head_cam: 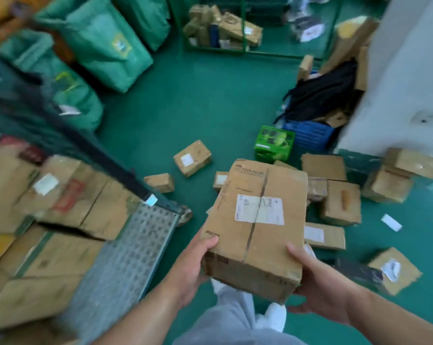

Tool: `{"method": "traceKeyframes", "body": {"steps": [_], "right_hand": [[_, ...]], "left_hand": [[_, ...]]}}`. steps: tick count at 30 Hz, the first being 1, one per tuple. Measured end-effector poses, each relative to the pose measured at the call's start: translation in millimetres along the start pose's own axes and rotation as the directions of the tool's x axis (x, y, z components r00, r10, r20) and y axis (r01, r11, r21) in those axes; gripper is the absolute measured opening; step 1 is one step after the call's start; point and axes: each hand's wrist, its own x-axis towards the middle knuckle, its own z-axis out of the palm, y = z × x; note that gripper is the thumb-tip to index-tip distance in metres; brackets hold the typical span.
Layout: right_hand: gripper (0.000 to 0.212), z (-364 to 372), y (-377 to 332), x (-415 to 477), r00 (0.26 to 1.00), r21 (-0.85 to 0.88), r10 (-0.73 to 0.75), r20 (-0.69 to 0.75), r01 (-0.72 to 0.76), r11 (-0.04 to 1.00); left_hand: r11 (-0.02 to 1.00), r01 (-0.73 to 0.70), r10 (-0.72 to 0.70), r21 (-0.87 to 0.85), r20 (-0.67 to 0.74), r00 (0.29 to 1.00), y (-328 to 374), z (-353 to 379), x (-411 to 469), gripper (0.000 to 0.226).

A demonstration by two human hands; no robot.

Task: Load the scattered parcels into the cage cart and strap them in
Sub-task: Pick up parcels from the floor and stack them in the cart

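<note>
- The left hand (190,265) grips the near left corner of a cardboard parcel (255,227), thumb on the top face and fingers curled beneath.
- The right hand (319,282) holds the near right edge of the same parcel, thumb lying up the side and fingers under the base.
- The parcel is lifted clear of the floor, in front of the person's body, and tilts slightly to the right. A white shipping label (260,209) sits across its taped centre seam.
- Below it show pale grey trousers (235,319) and a white shoe (275,317).
- Just left of the hands stands the cage cart (125,257), seen as a perforated grey metal panel. Large cardboard boxes (61,200) lie stacked beyond it, blurred, with a dark bar (106,155) slanting over them.
- More parcels are scattered on the green floor (198,95): two small boxes (192,158) ahead, and a cluster (339,202) to the right of the held parcel.
- A white slip of paper (391,222) lies on the floor near that cluster.
- Farther off stand a green printed carton (273,145) and a blue crate (310,135), with a black bag (327,95) behind them against a white pillar (404,70).
- Green sacks (106,41) line the far left, and a second green-framed cage (215,28) holding boxes stands at the back.
</note>
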Motion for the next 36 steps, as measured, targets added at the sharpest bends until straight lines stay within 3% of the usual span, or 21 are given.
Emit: {"method": "traceKeyframes", "body": {"steps": [3, 6, 9, 11, 14, 17, 22, 24, 29, 33, 36], "right_hand": [[0.079, 57, 3, 14, 0.999, -0.082, 0.028, 0.043, -0.024, 0.996], [0.084, 123, 7, 33, 0.997, -0.168, 0.059, 0.047, -0.050, 0.985], [0.083, 203, 21, 59, 0.995, -0.240, 0.077, 0.058, -0.061, 0.969], [0.078, 265, 36, 78, 0.991, -0.281, 0.106, 0.078, -0.080, 0.956], [0.062, 364, 63, 99, 0.973, -0.291, 0.156, 0.169, -0.102, 0.951], [0.056, 439, 92, 123, 0.958, -0.267, 0.144, 0.249, -0.075, 0.961], [0.095, 523, 129, 163, 0.943, -0.536, 0.206, 0.261, -0.036, 0.843], [0.099, 541, 129, 177, 0.946, -0.563, 0.207, 0.248, -0.032, 0.826], [0.112, 565, 82, 217, 0.993, -0.496, -0.003, 0.116, 0.060, 0.866], [0.102, 577, 39, 258, 0.989, -0.648, -0.145, 0.039, 0.135, 0.749], [0.068, 605, 23, 298, 0.998, -0.728, -0.025, 0.058, 0.059, 0.683]], "left_hand": [[0.993, -0.023, 0.010, -0.112, -0.121, 0.993, -15, -56, -24, 0.024], [0.939, -0.047, -0.076, -0.340, -0.338, 0.938, -38, -107, -43, 0.067], [0.819, -0.080, -0.203, -0.568, -0.417, 0.886, -62, -156, -62, 0.099], [0.725, -0.133, -0.240, -0.675, -0.429, 0.871, -76, -189, -79, 0.103], [0.615, -0.249, -0.229, -0.748, -0.472, 0.851, -94, -244, -101, 0.089], [0.581, -0.322, -0.197, -0.747, -0.513, 0.835, -107, -300, -120, 0.094], [0.586, -0.393, -0.184, -0.709, -0.589, 0.787, -136, -402, -146, 0.093], [0.585, -0.389, -0.195, -0.712, -0.589, 0.784, -148, -438, -157, 0.100], [0.560, -0.311, -0.272, -0.768, -0.525, 0.806, -179, -505, -172, 0.087], [0.583, -0.261, -0.304, -0.770, -0.504, 0.808, -189, -538, -169, 0.106], [0.594, -0.248, -0.344, -0.765, -0.521, 0.781, -185, -559, -165, 0.099]]}}
